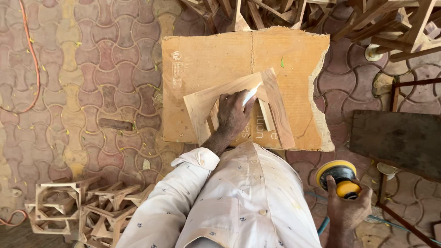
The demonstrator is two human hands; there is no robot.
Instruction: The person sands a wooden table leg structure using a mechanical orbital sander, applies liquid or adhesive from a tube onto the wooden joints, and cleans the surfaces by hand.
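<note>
Your left hand (234,115) pressed flat on the wooden frame (239,110), fingers spread, with a pale strip, perhaps sandpaper (250,95), pinned under the fingertips. The frame lay on the cardboard sheet (206,55) that covered the tabletop, toward the sheet's near edge. Your right hand (347,209) was closed around the yellow sander (341,177), held low and well away from the cardboard sheet, off its near right corner, not touching the wood.

Judging by that, the frame looked mid-way through smoothing: its surfaces were pale and clean, but the sander was idle. I could not tell which faces were finished.

No container was in view. Beyond the cardboard sheet's far edge lay a loose heap of wooden pieces (321,18); off its near left corner, stacked frames (82,206) sat on the paved floor (92,69).
</note>
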